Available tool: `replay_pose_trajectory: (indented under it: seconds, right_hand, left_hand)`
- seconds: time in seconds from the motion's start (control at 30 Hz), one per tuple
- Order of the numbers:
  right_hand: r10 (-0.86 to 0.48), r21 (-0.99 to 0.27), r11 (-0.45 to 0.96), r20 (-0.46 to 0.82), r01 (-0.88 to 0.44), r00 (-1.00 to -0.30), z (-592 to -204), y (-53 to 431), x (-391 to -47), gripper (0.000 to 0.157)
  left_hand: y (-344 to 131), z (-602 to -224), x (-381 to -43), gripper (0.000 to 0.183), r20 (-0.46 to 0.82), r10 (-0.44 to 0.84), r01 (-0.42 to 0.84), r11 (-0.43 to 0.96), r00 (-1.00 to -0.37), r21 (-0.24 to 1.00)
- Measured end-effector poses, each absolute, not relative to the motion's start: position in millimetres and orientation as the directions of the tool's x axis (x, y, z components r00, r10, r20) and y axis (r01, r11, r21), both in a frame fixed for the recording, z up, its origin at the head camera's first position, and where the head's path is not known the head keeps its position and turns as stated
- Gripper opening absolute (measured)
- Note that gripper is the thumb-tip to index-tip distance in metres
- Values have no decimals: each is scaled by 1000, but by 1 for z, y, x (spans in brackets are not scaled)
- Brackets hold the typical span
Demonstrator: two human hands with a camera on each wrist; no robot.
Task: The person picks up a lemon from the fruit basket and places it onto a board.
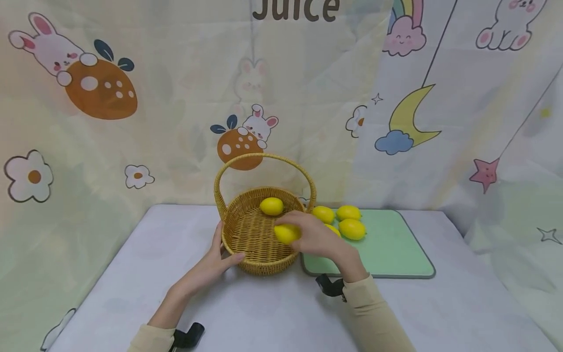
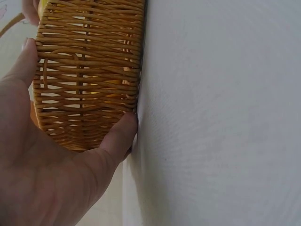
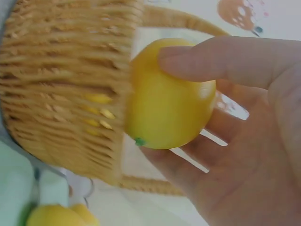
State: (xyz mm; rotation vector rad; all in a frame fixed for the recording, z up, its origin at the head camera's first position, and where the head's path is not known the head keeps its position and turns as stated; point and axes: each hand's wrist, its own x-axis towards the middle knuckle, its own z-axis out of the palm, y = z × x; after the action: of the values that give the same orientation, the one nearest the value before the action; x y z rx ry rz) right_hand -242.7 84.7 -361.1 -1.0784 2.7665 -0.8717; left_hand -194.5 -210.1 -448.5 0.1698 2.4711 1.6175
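Note:
A wicker basket [image 1: 259, 268] with a tall arched handle stands on the table. My left hand [image 1: 216, 261] holds its left side, thumb at the rim and another finger [image 2: 123, 132] low by the base in the left wrist view. My right hand [image 1: 314, 234] grips a yellow lemon [image 1: 286, 234] over the basket's right rim. In the right wrist view the thumb presses on this held lemon [image 3: 169, 106], with the fingers behind it. Another lemon [image 1: 271, 206] lies inside the basket at the back.
Right of the basket lies a green cutting board [image 1: 387, 259] with a grey edge. Several lemons [image 1: 352, 229] sit on its back left part, one partly hidden by my right hand. A cloth backdrop [image 1: 176, 122] with cartoon prints hangs behind the white table [image 1: 246, 313].

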Motion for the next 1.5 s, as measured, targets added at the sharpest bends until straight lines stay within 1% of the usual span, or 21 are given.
replay_pose_trajectory:
  seconds: [0.13,0.37,0.6,0.83,1.03,1.3,1.5]
  right_hand:
    - [-600,-510,635,147,-581,-786,-354,94,-240,57]
    - [-605,-472,639,179,-607,-776,-352,111,-238,51]
    - [-583,-476,668,143,-572,-800,-354,129,-235,54]
    - [-543,-479,717,70,-506,-837,-363,141,-232,54]
    - [-549,-463,734,26,-497,-835,-373,150,-232,51]
    - [-566,-408,759,-26,-508,-824,-379,160,-228,48]
    - [-547,-406,769,-17,-494,-837,-383,164,-228,47]
  left_hand:
    - [-212,-447,-194,108,-90,196,-6,393,-977,919]
    - [-213,-448,-193,109,-85,205,3,393,-975,920]
    - [-213,-450,-194,108,-86,201,-1,387,-976,922]
    - [-213,-449,-194,108,-104,198,-15,406,-975,914]
    - [-212,-450,-195,109,-112,200,-21,409,-973,912]
    - [-212,-449,-194,108,-111,198,-19,416,-974,909]
    - [-212,-450,-195,107,-103,197,-10,423,-975,906]
